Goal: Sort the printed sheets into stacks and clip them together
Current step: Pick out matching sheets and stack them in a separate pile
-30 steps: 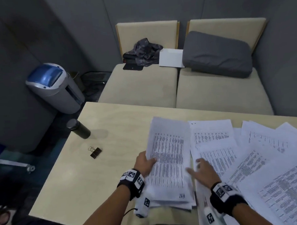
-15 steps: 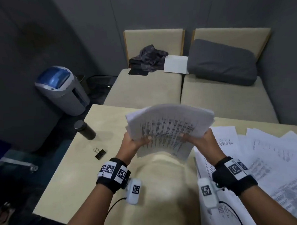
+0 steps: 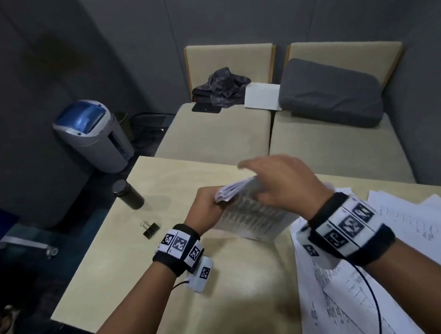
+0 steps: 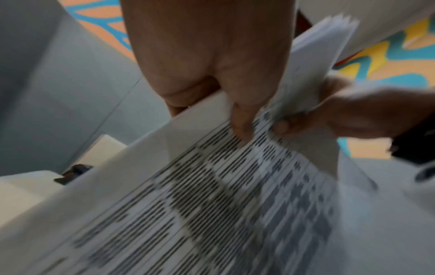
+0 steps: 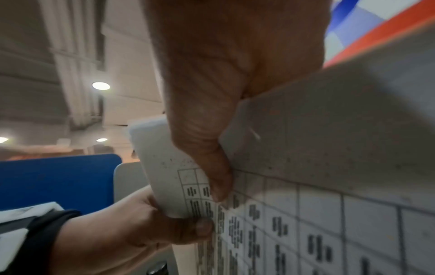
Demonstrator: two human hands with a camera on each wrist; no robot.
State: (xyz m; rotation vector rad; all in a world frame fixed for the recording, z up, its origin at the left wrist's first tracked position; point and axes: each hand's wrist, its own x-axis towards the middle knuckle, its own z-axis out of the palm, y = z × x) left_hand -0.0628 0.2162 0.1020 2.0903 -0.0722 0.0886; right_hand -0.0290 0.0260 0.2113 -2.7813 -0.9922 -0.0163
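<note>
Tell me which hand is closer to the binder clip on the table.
Left. The left hand grips the stack of sheets just right of the binder clip; the right hand holds it farther right.

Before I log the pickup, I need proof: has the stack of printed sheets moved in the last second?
Yes. The stack, flat on the table before, is now raised and tilted up from it, gripped by the left hand and right hand.
</note>
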